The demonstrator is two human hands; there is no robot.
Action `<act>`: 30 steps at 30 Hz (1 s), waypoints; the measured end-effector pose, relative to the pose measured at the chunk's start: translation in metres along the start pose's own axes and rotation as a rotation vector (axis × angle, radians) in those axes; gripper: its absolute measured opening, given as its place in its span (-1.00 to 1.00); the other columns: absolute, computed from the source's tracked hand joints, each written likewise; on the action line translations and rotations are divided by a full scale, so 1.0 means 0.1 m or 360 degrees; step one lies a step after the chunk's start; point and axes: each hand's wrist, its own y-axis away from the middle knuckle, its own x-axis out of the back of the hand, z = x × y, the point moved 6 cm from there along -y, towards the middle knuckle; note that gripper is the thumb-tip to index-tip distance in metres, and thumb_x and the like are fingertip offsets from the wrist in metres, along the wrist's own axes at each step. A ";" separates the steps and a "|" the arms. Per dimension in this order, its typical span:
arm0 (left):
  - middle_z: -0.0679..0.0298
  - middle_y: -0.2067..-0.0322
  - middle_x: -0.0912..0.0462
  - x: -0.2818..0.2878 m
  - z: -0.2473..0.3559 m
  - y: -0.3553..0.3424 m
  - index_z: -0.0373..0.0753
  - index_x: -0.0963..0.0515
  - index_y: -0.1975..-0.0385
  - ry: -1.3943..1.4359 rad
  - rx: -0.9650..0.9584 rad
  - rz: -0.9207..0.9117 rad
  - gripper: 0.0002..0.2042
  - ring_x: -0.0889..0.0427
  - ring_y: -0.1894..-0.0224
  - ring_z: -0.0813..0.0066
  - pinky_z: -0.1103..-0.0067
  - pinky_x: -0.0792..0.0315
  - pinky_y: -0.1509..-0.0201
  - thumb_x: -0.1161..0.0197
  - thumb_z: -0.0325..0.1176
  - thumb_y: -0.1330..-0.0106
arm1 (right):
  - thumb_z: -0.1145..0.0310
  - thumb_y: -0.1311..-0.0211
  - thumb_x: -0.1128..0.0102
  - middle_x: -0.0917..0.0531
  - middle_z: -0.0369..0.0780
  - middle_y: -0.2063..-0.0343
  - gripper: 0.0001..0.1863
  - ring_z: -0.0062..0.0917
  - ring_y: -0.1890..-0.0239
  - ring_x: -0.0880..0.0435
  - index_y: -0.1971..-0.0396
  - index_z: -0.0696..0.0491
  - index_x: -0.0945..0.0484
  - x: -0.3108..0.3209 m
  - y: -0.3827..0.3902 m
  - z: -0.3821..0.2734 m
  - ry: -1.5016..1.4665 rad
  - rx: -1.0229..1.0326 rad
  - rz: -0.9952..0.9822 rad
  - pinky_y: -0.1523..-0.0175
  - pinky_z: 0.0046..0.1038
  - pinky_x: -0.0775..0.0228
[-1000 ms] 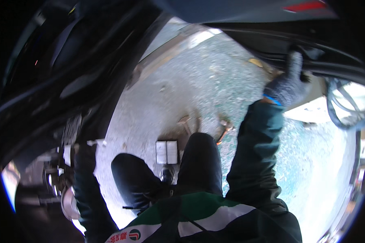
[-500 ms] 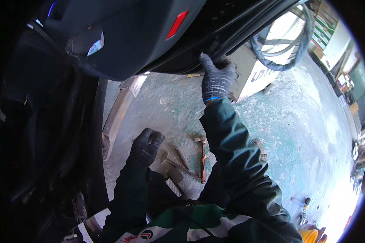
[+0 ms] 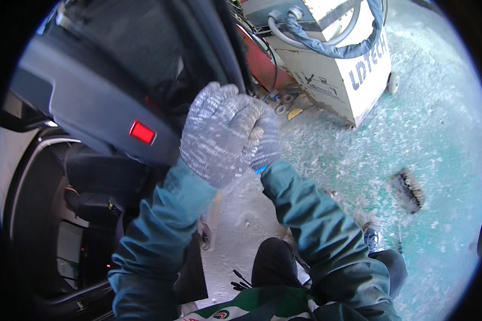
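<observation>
Both my hands wear grey knitted gloves and are pressed close together at the edge of an open dark car door [image 3: 91, 101]. My left hand [image 3: 214, 142] shows its back, fingers bent over toward the door edge. Against it on the right is my right hand [image 3: 266, 139], fingers curled in, a blue cuff band at the wrist. Whatever lies inside the closed fingers is hidden. A red rectangular reflector [image 3: 143, 132] sits on the door to the left of my hands.
A white wheeled machine [image 3: 332, 75] with a thick sleeved cable [image 3: 332, 51] stands beyond my hands. Rings and small parts [image 3: 288, 104] lie beside it. A brush-like block [image 3: 408, 190] is on the floor at right. The car's door opening [image 3: 37, 214] is at left.
My left hand has risen from low near the floor tools to join my right hand at the door. The view has shifted; the hammers no longer show, and more of the machine does.
</observation>
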 end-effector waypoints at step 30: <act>0.21 0.04 -0.54 -0.43 -0.17 -0.43 -0.13 -0.63 0.11 -0.0756 -0.0334 -0.0890 -0.62 -0.47 -0.18 0.12 0.04 -0.22 -0.38 -0.28 -0.29 0.02 | 0.37 0.10 -0.48 -0.65 -0.08 0.31 -0.65 -0.16 0.16 -0.61 0.25 0.10 -0.61 -0.14 0.01 -0.26 0.1769 0.1032 0.0187 -0.03 -0.16 -0.42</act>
